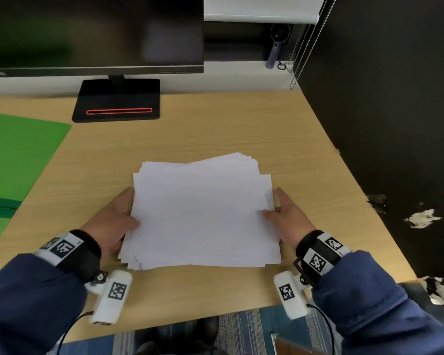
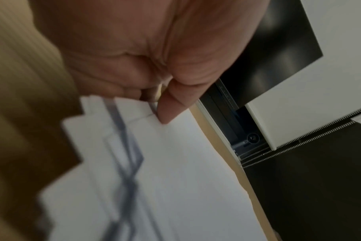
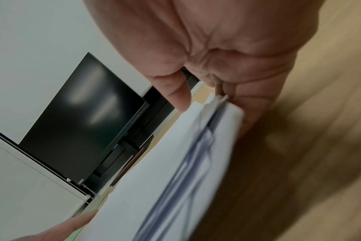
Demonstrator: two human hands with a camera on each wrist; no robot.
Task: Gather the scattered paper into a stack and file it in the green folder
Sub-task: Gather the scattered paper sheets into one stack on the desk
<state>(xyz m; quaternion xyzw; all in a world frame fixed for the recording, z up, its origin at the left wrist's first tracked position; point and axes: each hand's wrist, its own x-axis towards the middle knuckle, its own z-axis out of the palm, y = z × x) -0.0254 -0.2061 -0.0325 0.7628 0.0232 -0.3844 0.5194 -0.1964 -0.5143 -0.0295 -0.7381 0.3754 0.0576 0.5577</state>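
A loose stack of white paper (image 1: pixel 200 213) lies in the middle of the wooden desk (image 1: pixel 215 129), its sheets fanned unevenly. My left hand (image 1: pixel 118 219) grips the stack's left edge, thumb on top and fingers underneath. My right hand (image 1: pixel 282 216) grips the right edge the same way. In the left wrist view the thumb (image 2: pixel 171 106) presses on the top sheet (image 2: pixel 185 179). In the right wrist view the paper stack (image 3: pixel 175 171) sits between thumb (image 3: pixel 175 93) and fingers. The open green folder (image 1: pixel 18 160) lies flat at the far left.
A black monitor (image 1: pixel 92 32) on a black base (image 1: pixel 117 101) stands at the back of the desk. A dark wall (image 1: pixel 385 98) runs along the desk's right edge, with blind cords (image 1: pixel 303 47) hanging at the back right. Bare desk lies between folder and paper.
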